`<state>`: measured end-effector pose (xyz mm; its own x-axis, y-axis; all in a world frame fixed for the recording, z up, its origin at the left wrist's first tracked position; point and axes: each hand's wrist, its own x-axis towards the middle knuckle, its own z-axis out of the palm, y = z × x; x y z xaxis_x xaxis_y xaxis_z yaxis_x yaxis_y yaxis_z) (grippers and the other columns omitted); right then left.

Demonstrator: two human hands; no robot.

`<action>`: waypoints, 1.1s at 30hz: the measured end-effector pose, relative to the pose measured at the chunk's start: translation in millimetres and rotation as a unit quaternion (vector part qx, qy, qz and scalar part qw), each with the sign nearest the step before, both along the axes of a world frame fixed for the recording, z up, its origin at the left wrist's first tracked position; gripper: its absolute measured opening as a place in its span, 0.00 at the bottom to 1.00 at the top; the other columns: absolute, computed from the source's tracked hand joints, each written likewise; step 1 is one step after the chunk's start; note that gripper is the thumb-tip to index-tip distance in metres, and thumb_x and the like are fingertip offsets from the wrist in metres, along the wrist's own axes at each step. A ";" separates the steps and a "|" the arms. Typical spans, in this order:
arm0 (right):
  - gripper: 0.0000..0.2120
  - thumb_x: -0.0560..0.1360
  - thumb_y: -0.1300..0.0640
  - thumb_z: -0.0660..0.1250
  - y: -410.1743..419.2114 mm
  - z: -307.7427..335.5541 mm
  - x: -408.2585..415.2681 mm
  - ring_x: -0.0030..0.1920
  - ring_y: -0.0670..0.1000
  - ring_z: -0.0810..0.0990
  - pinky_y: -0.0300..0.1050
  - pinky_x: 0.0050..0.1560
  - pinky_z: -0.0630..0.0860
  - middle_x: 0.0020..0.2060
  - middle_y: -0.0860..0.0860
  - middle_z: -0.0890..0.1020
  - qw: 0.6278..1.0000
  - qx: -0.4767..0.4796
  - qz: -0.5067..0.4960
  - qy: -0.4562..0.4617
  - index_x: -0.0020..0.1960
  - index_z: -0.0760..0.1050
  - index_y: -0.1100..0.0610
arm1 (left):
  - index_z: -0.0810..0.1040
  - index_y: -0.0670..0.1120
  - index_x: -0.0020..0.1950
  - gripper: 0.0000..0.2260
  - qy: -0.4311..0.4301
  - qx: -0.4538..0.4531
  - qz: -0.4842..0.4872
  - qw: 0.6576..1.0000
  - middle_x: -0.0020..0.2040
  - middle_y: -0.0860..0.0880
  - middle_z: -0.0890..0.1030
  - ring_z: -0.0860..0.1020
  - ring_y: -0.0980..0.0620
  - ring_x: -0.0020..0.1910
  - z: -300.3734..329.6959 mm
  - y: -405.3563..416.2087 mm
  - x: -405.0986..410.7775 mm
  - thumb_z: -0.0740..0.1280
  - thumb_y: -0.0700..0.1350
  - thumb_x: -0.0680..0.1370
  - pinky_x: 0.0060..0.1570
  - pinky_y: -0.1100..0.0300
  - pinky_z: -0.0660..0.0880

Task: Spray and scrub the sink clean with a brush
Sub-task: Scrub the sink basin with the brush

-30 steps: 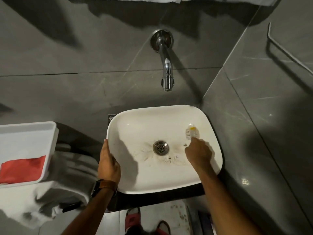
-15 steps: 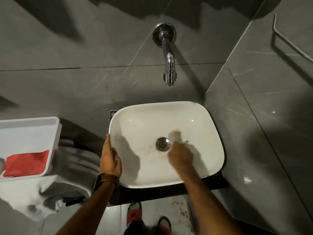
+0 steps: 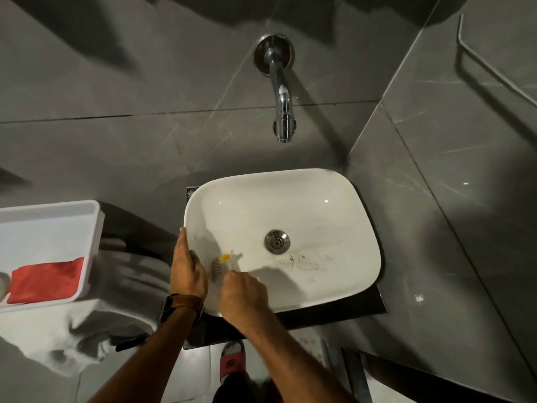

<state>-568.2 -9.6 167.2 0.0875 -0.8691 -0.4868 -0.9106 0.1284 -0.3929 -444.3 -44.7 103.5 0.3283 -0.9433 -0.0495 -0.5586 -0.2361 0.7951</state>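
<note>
A white rectangular sink sits on a dark slab, with a metal drain in its middle. Dark smudges lie on the basin floor right of the drain. My right hand grips a small white brush with a yellow spot, its bristles pressed on the basin's near-left slope. My left hand rests on the sink's left rim, fingers laid flat along the edge, a watch on the wrist. No spray bottle shows.
A chrome tap sticks out of the grey tiled wall above the sink. A white tray holding a red cloth stands at the left on a pale cloth. A metal rail runs along the right wall. Red sandals show below.
My right hand has swept the brush from the basin's right side past the drain to its near-left slope. My left hand stays on the left rim.
</note>
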 end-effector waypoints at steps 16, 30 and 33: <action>0.17 0.77 0.55 0.61 4.5 5.9 -29.8 0.62 0.62 0.81 0.53 0.57 0.76 0.60 0.59 0.83 0.993 0.112 -0.028 -0.009 0.65 0.74 0.56 | 0.55 0.51 0.81 0.27 0.001 0.003 0.004 1.000 0.77 0.45 0.66 0.70 0.45 0.72 4.8 -1.6 -0.1 0.54 0.37 0.83 0.70 0.46 0.69; 0.17 0.80 0.54 0.59 -15.1 7.8 -199.5 0.64 0.61 0.79 0.52 0.62 0.74 0.62 0.58 0.82 0.965 0.055 -0.109 0.233 0.66 0.75 0.57 | 0.56 0.52 0.80 0.26 -0.008 0.031 0.025 0.999 0.75 0.46 0.68 0.71 0.43 0.70 6.2 -4.5 -2.7 0.54 0.38 0.82 0.69 0.51 0.69; 0.19 0.79 0.55 0.59 -9.0 4.0 -111.5 0.62 0.62 0.81 0.54 0.59 0.76 0.63 0.59 0.82 0.990 0.118 -0.029 0.068 0.67 0.74 0.56 | 0.56 0.51 0.81 0.26 -0.012 0.028 0.019 0.999 0.75 0.45 0.68 0.71 0.43 0.69 7.4 -3.8 -2.6 0.54 0.37 0.82 0.66 0.55 0.68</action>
<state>-679.7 -18.7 171.2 -0.0394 -0.7313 -0.6809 -0.9417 0.2551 -0.2195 -447.0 -48.6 110.9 0.3647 -0.9265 -0.0929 -0.5678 -0.3004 0.7664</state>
